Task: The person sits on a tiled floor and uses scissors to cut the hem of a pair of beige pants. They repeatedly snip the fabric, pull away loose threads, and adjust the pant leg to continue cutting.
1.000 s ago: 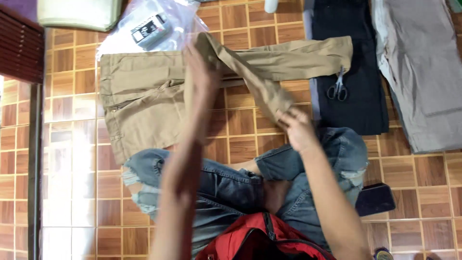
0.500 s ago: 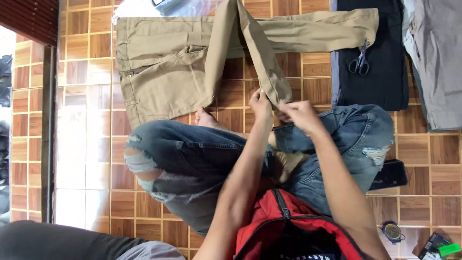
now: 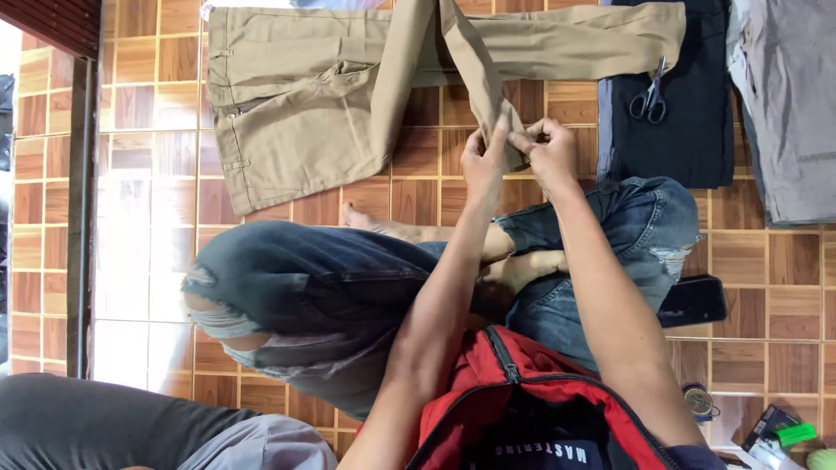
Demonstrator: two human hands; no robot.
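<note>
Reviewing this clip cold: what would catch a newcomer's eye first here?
Both hands meet at the centre top, the left hand and right hand pinching the hem of a folded-over leg of the khaki trousers spread on the tiled floor. To the right, scissors lie on a dark garment. The person's crossed legs in ripped jeans fill the middle.

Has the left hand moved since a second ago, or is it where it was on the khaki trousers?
Yes. The left hand has come down the khaki trousers leg to its hem, beside the right hand.
</note>
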